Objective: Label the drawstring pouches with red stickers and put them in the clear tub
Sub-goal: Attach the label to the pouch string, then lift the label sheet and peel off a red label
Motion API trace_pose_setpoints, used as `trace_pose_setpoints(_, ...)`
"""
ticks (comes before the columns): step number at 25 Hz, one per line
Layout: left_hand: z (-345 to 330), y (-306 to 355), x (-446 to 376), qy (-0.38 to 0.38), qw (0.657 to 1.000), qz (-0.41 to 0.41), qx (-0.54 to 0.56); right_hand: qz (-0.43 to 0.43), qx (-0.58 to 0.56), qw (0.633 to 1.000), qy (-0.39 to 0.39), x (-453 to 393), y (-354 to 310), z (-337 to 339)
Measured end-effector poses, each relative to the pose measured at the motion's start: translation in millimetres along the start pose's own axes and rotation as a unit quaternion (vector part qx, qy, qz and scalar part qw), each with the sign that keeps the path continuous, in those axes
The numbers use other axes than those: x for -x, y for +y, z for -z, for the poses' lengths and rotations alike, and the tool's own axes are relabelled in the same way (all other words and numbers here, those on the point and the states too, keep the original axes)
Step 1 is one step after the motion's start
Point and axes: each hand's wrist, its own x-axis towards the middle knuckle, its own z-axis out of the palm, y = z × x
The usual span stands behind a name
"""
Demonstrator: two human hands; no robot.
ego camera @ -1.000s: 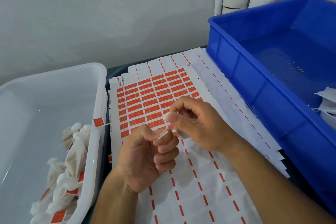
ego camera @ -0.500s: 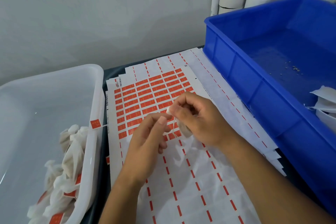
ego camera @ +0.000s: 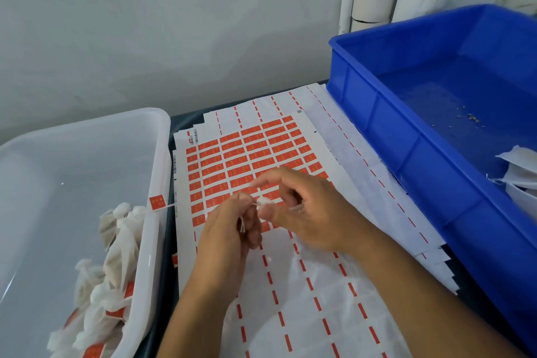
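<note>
Where the two hands meet at the centre of the frame, motion blur softens the details. The left hand (ego camera: 232, 229) has its fingers curled, pinching a thin white drawstring (ego camera: 242, 224) whose loose ends hang beside its fingertips. The right hand (ego camera: 305, 209) is half curled, thumb and lower fingers nipping something small and white just right of the left hand; whether this is the pouch itself or only its cord cannot be told, since the fingers hide most of it, and the index finger stretches out, blurred, above. Both hands hover over the sheet of red stickers (ego camera: 250, 151), partly peeled, which lies on a pile of spent backing sheets (ego camera: 305, 314) with red dashes. At the lower left, the clear tub (ego camera: 157, 160) is cut off by the frame edge; labelled drawstring pouches (ego camera: 116, 256) are heaped in its near corner, some only partly seen. One red sticker (ego camera: 157, 202) on a cord hangs over the tub's rim. At the right, the blue crate (ego camera: 406, 136) is also cropped, with white pouches (ego camera: 520, 171) barely showing at the frame's right edge and some small crumbs on its floor.
</note>
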Motion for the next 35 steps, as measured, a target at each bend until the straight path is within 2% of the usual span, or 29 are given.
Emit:
trace_pose_setpoints(4,6,3,-2,0.025,0.987,0.016,0.159,0.02,0.049,0.998,-0.014,-2,2,-7)
trace_pose_setpoints(6,10,3,-4,0.024,0.98,0.007,0.196,0.014,0.061,0.998,-0.01,-2,3,-7)
trace_pose_setpoints(9,8,2,-3,0.023,0.988,-0.024,0.152,-0.001,0.085,0.996,-0.003,-3,5,-8)
trace_pose_setpoints(13,4,0,-2,0.037,0.992,-0.082,0.085,-0.056,0.093,0.993,-0.043,-1,3,1)
trace_pose_setpoints(14,4,0,-3,0.043,0.992,-0.08,0.087,-0.078,0.092,0.992,-0.028,-1,4,10)
trace_pose_setpoints(16,4,1,-3,0.058,0.991,-0.074,0.093,-0.131,0.14,0.98,0.052,-3,14,34)
trace_pose_setpoints(18,3,0,-2,0.076,0.989,-0.088,0.091,-0.204,0.227,0.945,0.117,-2,30,57)
trace_pose_setpoints(20,1,1,0,0.1,0.988,-0.086,0.084,-0.257,0.269,0.919,0.131,3,43,68)
trace_pose_setpoints(22,0,0,2,0.123,0.986,-0.08,0.082,-0.275,0.272,0.915,0.117,8,50,68)
trace_pose_setpoints(27,2,-2,-1,0.146,0.979,-0.115,0.079,-0.278,0.203,0.934,0.094,9,47,64)
trace_pose_setpoints(32,-4,-4,-2,0.16,0.967,-0.197,0.011,-0.3,-0.029,0.952,0.056,14,34,73)
trace_pose_setpoints(35,-6,-11,-1,0.145,0.957,-0.23,-0.104,-0.275,-0.121,0.954,-0.011,17,27,73)
